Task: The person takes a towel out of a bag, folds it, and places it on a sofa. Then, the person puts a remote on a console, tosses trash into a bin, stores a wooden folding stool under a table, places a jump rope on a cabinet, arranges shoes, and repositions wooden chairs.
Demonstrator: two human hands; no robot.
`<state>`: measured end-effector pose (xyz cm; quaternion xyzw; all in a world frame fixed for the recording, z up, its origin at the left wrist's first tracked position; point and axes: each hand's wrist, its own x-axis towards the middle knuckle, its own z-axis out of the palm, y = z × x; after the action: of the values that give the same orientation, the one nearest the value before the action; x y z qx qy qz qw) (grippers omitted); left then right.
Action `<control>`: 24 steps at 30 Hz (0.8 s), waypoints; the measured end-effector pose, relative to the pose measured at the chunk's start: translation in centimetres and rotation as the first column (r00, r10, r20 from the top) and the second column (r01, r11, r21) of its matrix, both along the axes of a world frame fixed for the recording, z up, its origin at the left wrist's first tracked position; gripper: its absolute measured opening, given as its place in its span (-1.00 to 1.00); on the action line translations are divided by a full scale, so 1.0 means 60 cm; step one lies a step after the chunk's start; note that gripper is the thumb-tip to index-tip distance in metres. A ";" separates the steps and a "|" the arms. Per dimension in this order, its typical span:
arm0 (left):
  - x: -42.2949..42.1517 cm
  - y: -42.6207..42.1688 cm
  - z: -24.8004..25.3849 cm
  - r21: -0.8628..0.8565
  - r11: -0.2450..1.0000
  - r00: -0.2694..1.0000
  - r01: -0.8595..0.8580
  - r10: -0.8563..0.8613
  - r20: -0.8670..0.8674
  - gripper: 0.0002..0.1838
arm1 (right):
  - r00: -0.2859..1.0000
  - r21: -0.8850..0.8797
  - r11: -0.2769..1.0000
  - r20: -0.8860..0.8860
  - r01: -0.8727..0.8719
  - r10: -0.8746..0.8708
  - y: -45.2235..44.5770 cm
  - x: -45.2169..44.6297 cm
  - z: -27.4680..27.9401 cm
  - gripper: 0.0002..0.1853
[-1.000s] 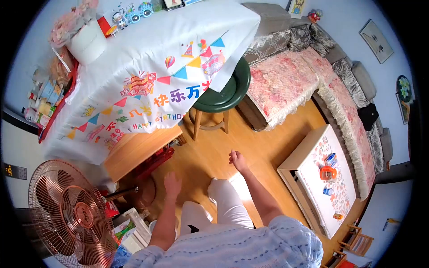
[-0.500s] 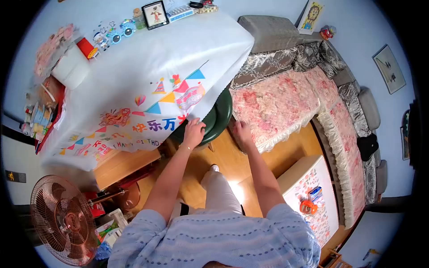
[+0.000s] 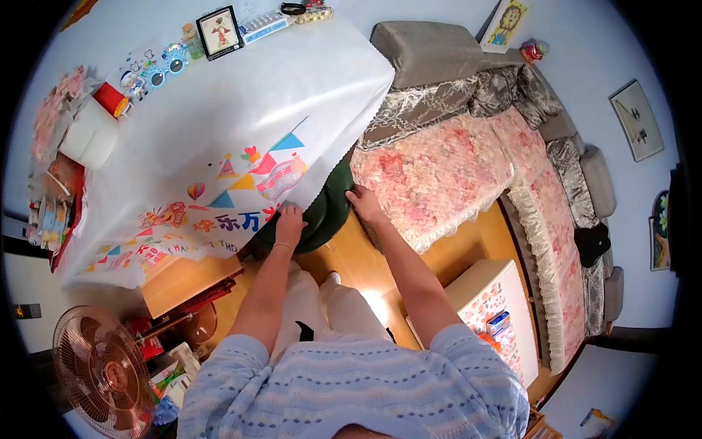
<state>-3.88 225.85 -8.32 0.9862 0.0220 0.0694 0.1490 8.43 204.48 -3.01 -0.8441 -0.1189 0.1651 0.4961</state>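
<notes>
A round dark green stool (image 3: 333, 210) stands partly under the hanging edge of a white printed tablecloth (image 3: 219, 110). On the stool's left side rests my left hand (image 3: 290, 225), by the cloth's lower edge, its fingers bent over the green surface. My right hand (image 3: 363, 203) is at the stool's right rim, fingers curled against it, beside the pink floral sofa cover (image 3: 431, 172). The fingertips of both hands are partly hidden against the dark green.
A copper-coloured fan (image 3: 106, 372) stands at the lower left, near a wooden board (image 3: 191, 278). To the lower right is a low white table (image 3: 482, 304) with a blue packet. A picture frame (image 3: 219, 33) and party glasses stand along the tablecloth's back edge.
Both hands have moved forward and reached the stool, the right one coming from beside the sofa. The view has shifted closer to the covered table and sofa.
</notes>
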 end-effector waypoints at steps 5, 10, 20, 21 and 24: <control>0.023 0.028 -0.016 0.198 0.977 0.994 0.078 -0.092 0.058 -0.80 | 0.959 0.011 1.000 -0.284 0.021 -0.017 0.017 -0.003 0.040 -0.64; 0.029 0.021 -0.004 0.211 0.973 0.995 0.092 -0.097 0.011 -0.92 | 0.962 0.007 0.999 -0.270 0.036 -0.033 0.023 -0.003 0.042 -0.66; 0.077 -0.184 0.174 -0.978 0.183 0.899 -0.099 -0.405 -0.167 -0.86 | 0.884 0.239 0.924 -0.434 0.297 -0.172 -0.012 0.060 -0.047 -0.66; 0.090 -0.203 0.173 -0.979 0.178 0.898 -0.100 -0.407 -0.166 -0.86 | 0.859 0.382 0.858 -0.496 0.344 -0.124 -0.024 0.041 -0.009 -0.57; 0.126 -0.248 0.167 -0.970 0.244 0.906 0.008 -0.413 -0.096 -0.88 | 0.698 0.523 0.578 -0.707 0.626 -0.116 -0.062 -0.002 0.059 -0.41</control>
<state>3.69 210.95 1.70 0.6852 -0.0509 -0.1464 0.7116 8.28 200.78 0.51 -0.4751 0.1818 0.2467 0.8249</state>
